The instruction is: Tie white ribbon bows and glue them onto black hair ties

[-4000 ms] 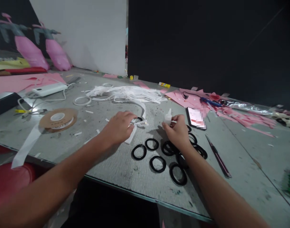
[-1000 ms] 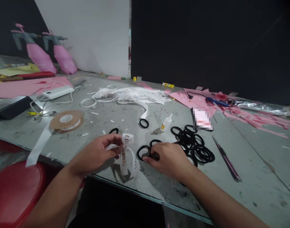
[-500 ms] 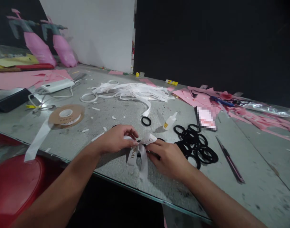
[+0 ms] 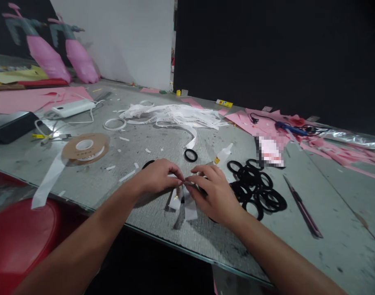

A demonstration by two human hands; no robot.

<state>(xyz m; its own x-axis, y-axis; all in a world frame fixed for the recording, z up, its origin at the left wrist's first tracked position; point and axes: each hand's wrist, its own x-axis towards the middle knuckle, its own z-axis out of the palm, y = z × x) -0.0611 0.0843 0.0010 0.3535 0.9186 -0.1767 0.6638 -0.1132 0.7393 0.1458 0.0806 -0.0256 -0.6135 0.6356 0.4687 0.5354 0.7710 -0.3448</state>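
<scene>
Near the table's front edge, my left hand (image 4: pixel 161 176) and my right hand (image 4: pixel 216 192) meet fingertip to fingertip, both pinching a white printed ribbon (image 4: pixel 191 208). Its two tails hang down below my fingers. A bit of black shows between the tails, but my hands hide most of it. Just beyond my fingers lies a single black hair tie (image 4: pixel 190 155), touching the end of a loose ribbon. A small white glue bottle (image 4: pixel 224 153) lies on its side past my right hand, and a pile of black hair ties (image 4: pixel 261 188) is to its right.
A ribbon spool (image 4: pixel 71 150) lies at left, its tail over the edge. Cut ribbons (image 4: pixel 175 114) are heaped at the back. A craft knife (image 4: pixel 302 207) lies at right, beside pink paper (image 4: pixel 249 119). Pink spray bottles (image 4: pixel 46 57) stand back left; a red stool (image 4: pixel 21 241) is below.
My right hand has shifted up and its fingertips now meet my left hand's. The upper ribbon end that stood out between my hands is no longer visible. The view has shifted slightly.
</scene>
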